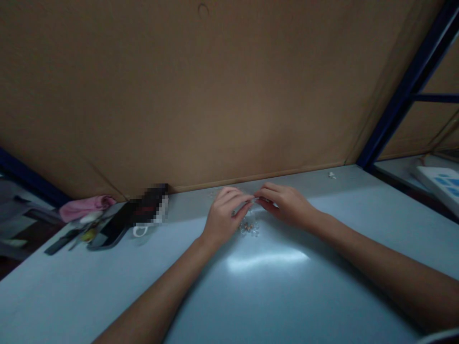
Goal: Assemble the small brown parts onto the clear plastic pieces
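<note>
Both hands meet fingertip to fingertip over the light table, near its back edge. My left hand [225, 214] is closed in a pinch, and my right hand [283, 203] pinches from the other side. Something small and pale shows between the fingertips, too small to name. Just below the fingers lies a small pile of clear and gold-coloured pieces [249, 228]. A few faint clear pieces [211, 194] rest behind my left hand.
Brown board [229, 95] rises behind the table [268, 296]. At the left lie a pink cloth [87, 207], a dark phone-like object [114, 229], keys and a white loop [140, 231]. Small white pieces [332, 176] lie back right, near a blue frame post [394, 107].
</note>
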The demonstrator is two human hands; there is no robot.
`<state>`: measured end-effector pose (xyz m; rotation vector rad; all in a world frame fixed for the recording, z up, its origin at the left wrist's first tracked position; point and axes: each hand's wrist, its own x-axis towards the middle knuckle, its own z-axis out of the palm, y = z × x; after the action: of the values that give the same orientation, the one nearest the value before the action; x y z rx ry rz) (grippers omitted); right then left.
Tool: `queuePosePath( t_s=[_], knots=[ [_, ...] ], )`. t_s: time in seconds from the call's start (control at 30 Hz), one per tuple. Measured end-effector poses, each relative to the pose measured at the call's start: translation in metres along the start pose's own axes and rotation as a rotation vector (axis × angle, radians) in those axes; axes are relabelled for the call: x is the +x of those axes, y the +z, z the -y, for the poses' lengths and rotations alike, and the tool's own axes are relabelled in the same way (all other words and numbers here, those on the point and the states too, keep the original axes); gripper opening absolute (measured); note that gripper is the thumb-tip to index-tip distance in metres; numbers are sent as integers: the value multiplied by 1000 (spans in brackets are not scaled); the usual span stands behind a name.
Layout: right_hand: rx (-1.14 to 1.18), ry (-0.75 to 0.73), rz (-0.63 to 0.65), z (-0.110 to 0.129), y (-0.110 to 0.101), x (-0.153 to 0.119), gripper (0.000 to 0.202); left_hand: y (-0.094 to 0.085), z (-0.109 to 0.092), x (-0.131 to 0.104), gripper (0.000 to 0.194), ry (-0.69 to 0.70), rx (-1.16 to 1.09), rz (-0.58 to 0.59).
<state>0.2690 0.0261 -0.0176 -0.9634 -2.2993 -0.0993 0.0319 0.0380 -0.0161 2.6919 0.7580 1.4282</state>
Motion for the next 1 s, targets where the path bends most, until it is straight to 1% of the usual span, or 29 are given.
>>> queuePosePath(
  t_s=[0.17, 0.33, 0.43, 0.53, 0.63, 0.7, 0.8, 1.0],
  knots=[
    [19, -12, -8, 4, 1, 0, 21, 0, -4, 0, 14, 5, -6, -7],
    [6, -10, -29, 8, 1, 0, 21, 0, -6, -1, 14, -37, -109, 49],
    [16, 3, -68, 10, -1, 1, 18, 0, -6, -3, 15, -86, -66, 51],
    [71, -2, -113, 12, -3, 1, 19, 0, -6, -5, 19, -114, -8, 41],
    [80, -18, -112, 14, -3, 1, 18, 0, -5, -7, 29, -82, 48, 48],
    [59, -25, -111, 15, -1, 1, 21, 0, -5, -8, 32, -44, 83, 39],
    [50, -30, -105, 15, 3, 1, 26, -1, -3, -9, 30, -5, 116, 14],
    [66, -24, -78, 16, 2, -1, 20, -1, -3, -9, 31, 42, 137, 22]
  ],
)
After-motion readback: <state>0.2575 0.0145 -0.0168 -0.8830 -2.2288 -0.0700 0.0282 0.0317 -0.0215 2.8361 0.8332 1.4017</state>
